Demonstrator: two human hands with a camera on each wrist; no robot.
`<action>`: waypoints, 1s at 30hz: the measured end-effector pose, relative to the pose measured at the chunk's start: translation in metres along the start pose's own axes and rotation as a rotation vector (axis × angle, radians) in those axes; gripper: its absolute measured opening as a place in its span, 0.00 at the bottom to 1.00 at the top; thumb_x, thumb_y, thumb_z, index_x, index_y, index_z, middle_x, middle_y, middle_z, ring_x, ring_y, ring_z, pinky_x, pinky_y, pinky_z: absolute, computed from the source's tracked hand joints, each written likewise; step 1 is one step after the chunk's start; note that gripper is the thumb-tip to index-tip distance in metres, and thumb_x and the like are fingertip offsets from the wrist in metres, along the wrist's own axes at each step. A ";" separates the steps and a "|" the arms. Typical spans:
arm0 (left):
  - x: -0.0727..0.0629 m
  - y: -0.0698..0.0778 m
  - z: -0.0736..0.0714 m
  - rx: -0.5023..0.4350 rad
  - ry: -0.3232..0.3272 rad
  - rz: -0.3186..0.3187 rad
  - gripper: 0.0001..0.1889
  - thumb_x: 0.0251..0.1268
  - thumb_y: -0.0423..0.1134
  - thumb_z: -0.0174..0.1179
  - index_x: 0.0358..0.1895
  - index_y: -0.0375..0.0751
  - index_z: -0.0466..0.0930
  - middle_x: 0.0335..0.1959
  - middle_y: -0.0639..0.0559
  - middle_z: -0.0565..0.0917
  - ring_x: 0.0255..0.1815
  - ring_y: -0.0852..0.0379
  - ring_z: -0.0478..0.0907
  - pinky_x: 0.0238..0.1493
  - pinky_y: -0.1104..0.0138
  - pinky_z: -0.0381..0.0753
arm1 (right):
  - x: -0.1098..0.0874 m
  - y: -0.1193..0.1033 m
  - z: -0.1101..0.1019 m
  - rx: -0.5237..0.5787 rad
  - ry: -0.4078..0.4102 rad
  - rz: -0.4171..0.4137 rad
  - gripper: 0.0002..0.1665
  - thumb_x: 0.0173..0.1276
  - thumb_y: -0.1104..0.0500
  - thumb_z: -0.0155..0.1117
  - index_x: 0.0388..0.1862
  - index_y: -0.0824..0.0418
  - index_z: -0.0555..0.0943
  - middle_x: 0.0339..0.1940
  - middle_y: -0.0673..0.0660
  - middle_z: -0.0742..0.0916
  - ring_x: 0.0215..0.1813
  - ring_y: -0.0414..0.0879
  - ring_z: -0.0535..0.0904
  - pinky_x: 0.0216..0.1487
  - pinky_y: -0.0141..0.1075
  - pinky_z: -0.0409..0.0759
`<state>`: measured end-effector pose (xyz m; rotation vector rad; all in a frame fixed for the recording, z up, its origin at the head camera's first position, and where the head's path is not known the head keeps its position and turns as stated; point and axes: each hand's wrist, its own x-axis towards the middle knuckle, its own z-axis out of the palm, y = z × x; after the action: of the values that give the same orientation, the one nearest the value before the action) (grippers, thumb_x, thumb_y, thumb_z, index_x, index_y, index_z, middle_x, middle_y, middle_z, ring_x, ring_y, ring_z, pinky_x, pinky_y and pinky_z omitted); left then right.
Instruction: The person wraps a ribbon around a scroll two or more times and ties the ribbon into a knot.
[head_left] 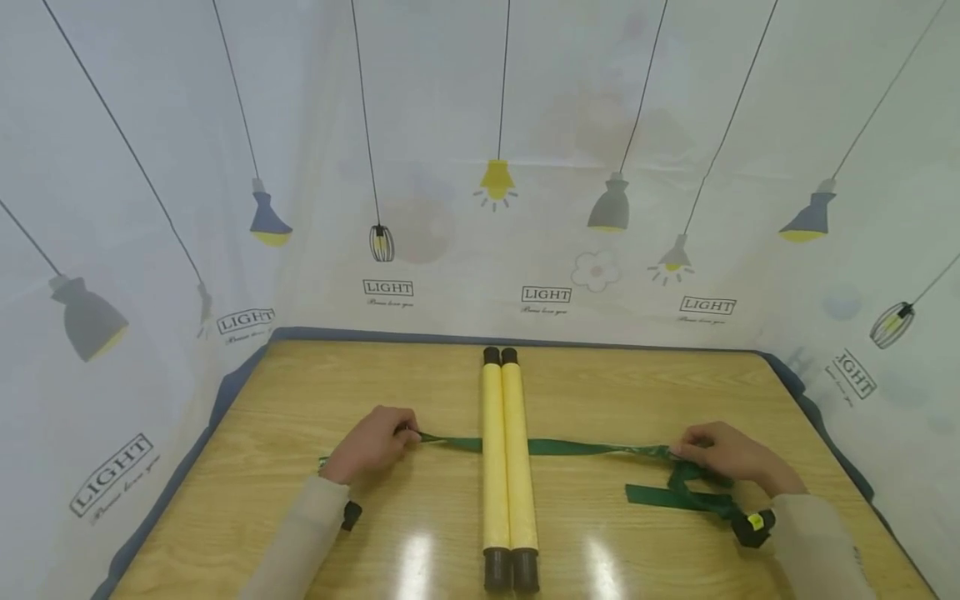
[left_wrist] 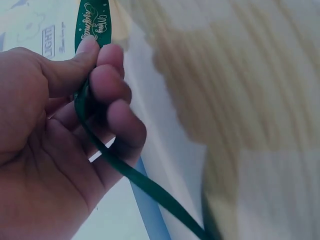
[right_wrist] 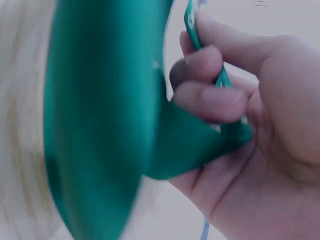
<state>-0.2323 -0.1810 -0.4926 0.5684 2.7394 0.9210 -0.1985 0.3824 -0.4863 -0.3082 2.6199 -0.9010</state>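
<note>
A long green ribbon (head_left: 566, 447) stretches across the table, passing beneath two yellow rods (head_left: 506, 458) with dark end caps that lie side by side. My left hand (head_left: 375, 442) pinches the ribbon left of the rods, between thumb and fingers. White lettering shows on the ribbon (left_wrist: 95, 20) in the left wrist view, and a length trails down past the palm. On the other side my right hand (head_left: 723, 454) pinches the ribbon too. Its loose end loops below this hand and lies on the table; the loop (right_wrist: 105, 115) looms large and blurred in the right wrist view.
The wooden table (head_left: 337, 375) has a blue-grey border along its far and side edges. A white curtain (head_left: 450, 100) printed with hanging lamps surrounds it. Near the right wrist sits a black device (head_left: 752, 527) with a yellow label; another dark piece (head_left: 351, 514) is at the left wrist.
</note>
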 end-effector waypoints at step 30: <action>-0.031 -0.052 -0.061 -0.023 0.079 -0.094 0.07 0.78 0.38 0.57 0.41 0.40 0.83 0.25 0.48 0.81 0.24 0.56 0.70 0.30 0.64 0.71 | -0.021 -0.001 -0.039 0.224 -0.135 0.036 0.23 0.78 0.50 0.60 0.56 0.70 0.81 0.19 0.45 0.71 0.18 0.36 0.62 0.21 0.34 0.72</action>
<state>-0.2376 -0.2651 -0.4747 0.4044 2.7943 0.9705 -0.1947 0.4094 -0.4511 -0.2529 2.3673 -1.1090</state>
